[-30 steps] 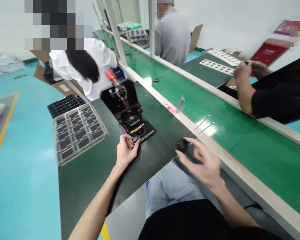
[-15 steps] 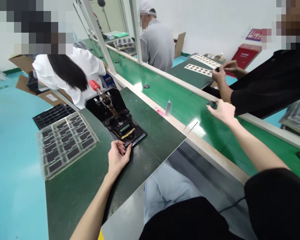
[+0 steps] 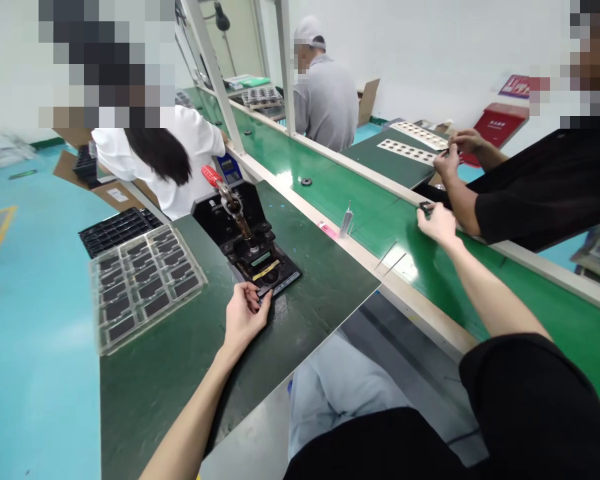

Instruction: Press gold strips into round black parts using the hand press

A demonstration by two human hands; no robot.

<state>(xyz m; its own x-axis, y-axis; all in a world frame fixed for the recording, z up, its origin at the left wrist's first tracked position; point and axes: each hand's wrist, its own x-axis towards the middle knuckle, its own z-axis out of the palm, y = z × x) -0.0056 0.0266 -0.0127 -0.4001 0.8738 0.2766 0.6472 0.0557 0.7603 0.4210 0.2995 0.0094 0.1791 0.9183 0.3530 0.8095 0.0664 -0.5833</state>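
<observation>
My left hand (image 3: pixel 247 313) is closed at the near corner of a black toggle-clamp fixture (image 3: pixel 275 277), its thumb and fingers pinching the base edge. What else those fingers may hold is hidden. The fixture has a red-tipped lever (image 3: pixel 211 177), a raised black back plate and a yellow strip across its base. Over the green conveyor belt (image 3: pixel 360 190), my right hand (image 3: pixel 439 225) pinches a small black ring-shaped part (image 3: pixel 425 208) between thumb and fingers. Another black round part (image 3: pixel 307 181) lies farther up the belt.
A clear tray (image 3: pixel 147 287) of dark pieces sits on the green table (image 3: pixel 155 380) at left, beside a black tray (image 3: pixel 117 230). Thin metal pins (image 3: pixel 347 221) stand on the belt's white rail. A co-worker's hands (image 3: pixel 453 153) work across the belt; other people sit farther off.
The view has shifted a little, so the scene sits farther right. Against the belt, my right hand has moved left with the black part. My left hand stays at the fixture's corner.
</observation>
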